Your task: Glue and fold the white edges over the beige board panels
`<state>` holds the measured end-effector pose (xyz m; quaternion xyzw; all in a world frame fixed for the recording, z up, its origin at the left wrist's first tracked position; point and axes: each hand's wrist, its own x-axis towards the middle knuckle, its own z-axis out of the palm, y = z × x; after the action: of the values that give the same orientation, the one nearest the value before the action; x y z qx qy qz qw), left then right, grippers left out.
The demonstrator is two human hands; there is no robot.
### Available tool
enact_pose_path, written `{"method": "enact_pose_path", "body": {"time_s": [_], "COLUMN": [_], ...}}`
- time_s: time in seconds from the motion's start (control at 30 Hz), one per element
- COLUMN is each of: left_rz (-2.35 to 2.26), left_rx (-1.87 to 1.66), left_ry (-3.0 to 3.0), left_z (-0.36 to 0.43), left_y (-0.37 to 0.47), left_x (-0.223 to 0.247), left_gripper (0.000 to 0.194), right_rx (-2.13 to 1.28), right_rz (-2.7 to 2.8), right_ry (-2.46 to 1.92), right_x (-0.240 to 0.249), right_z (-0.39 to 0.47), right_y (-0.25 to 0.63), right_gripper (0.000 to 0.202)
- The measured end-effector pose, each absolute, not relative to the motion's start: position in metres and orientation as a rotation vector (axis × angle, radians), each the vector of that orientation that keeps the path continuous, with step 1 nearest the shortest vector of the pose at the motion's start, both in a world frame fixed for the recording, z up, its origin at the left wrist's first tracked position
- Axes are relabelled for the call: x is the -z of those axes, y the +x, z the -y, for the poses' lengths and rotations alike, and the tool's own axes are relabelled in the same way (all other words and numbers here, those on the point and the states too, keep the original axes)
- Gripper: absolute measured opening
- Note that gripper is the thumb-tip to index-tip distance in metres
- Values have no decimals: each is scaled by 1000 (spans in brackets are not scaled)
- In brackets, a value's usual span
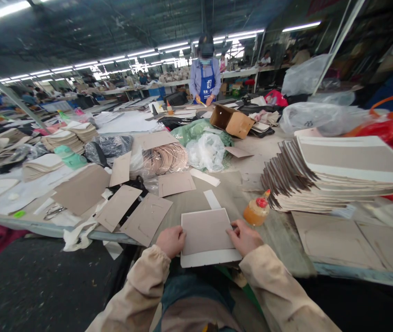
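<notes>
Right in front of me, at the table's edge, lies a taupe rectangular panel (206, 232) on a slightly larger white-edged backing, whose pale strip (210, 259) shows along the near side. My left hand (171, 240) is closed on the panel's left edge, its fingers curled and partly hidden. On the opposite edge, my right hand (245, 237) pinches the panel with thumb and fingers. Just beyond the right hand stands a squat bottle of amber liquid (256, 213) with a red cap and a pointed nozzle. A white strip (211, 199) touches or nearly touches the panel's far edge.
A tall fanned stack of white-edged panels (359, 159) rises on the right. Loose taupe sheets (147, 216) and scissors (55, 211) lie left. Further back are a plastic-wrapped bundle (165, 158), a clear bag (206, 151) and a cardboard box (231, 121). A co-worker (206, 78) stands across the table.
</notes>
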<state>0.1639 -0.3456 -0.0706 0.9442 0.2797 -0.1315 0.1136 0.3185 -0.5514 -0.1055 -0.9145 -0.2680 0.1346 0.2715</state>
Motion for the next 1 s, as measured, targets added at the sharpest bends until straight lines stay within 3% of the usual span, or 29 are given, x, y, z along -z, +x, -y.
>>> {"method": "enact_pose_path", "body": {"time_s": [1.0], "left_rz": [-814], "left_rx": [323], "left_ry": [2758], "left_z": [346], "left_y": [160], "left_x": [73], "left_gripper": [26], "right_rx": [-288], "right_rz": [752], "right_ry": [-2472], "right_x": [108], "right_z": [552], "right_y": [314], "right_gripper": [18]}}
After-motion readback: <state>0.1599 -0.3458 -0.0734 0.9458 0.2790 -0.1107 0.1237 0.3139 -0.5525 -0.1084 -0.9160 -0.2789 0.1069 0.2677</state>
